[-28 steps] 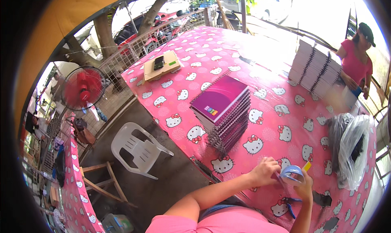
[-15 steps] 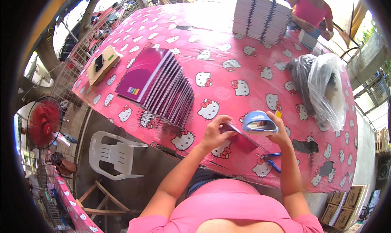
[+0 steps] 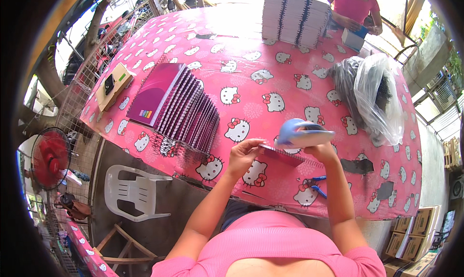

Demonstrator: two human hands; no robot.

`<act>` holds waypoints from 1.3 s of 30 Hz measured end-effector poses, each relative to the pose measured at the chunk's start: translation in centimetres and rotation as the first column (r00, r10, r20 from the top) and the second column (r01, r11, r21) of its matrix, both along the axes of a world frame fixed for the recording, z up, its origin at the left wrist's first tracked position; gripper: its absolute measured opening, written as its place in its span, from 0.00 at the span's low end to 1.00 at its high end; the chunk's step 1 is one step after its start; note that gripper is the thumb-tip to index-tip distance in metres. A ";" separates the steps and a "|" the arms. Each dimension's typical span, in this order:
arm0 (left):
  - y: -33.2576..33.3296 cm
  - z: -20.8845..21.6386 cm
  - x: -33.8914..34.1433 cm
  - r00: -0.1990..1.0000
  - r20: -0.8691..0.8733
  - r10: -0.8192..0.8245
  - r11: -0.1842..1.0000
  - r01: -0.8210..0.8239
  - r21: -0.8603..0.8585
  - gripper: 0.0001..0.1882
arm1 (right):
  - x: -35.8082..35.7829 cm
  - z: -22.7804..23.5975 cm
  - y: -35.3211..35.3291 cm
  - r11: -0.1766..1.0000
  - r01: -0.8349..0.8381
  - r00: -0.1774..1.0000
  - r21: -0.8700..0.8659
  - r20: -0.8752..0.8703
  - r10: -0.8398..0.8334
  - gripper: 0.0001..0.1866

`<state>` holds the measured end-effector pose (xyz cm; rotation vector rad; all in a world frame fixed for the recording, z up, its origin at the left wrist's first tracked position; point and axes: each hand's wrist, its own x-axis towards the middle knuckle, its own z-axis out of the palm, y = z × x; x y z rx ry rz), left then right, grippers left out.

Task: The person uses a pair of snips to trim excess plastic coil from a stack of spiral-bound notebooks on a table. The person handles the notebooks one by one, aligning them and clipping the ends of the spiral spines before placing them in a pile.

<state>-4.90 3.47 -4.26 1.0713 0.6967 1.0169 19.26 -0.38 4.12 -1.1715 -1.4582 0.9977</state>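
The largest thing is the wide table covered with pink cloth [image 3: 299, 98], printed with white cat faces. At its far right side stands another person in a pink shirt [image 3: 355, 6], with hands at a small blue and white block [image 3: 354, 39]. Beside this person is a tall stack of white paper blocks with black spiral binding [image 3: 292, 20]. On the left half of the table there is a leaning stack of purple spiral notebooks [image 3: 183, 107], and on the right side a clear and grey plastic bag [image 3: 372, 103]. Below the table's left edge, on the floor, is a white plastic armchair [image 3: 140, 192].

The left hand [image 3: 245, 153] has its thumb and fingers pinched together on the left end of a thin purple spiral-bound notebook [image 3: 282, 156], which is near the table's front edge. The right hand [image 3: 323, 152] is closed on a light-blue rounded tape dispenser [image 3: 302, 135], somewhat blurred, just above this notebook; some of its fingers are hidden. Near the right forearm lie pliers with blue handles [image 3: 320, 192]. Smallest is a black phone [image 3: 109, 83], resting upon a flat brown cardboard box [image 3: 116, 95].
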 end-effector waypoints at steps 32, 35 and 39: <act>-4.3 11.0 1.0 0.858 -0.175 0.482 0.623 -0.195 0.758 0.10 | -3.5 2.0 -13.6 0.943 0.312 0.800 0.112 0.505 -0.325 0.25; -5.1 12.4 1.6 0.828 -0.137 0.544 0.512 -0.198 0.836 0.10 | -6.3 6.2 -11.3 0.909 0.284 0.766 0.306 0.497 -0.407 0.23; -5.3 12.4 1.7 0.825 -0.105 0.555 0.445 -0.188 0.876 0.10 | -7.2 7.2 -10.3 0.914 0.269 0.771 0.304 0.501 -0.394 0.23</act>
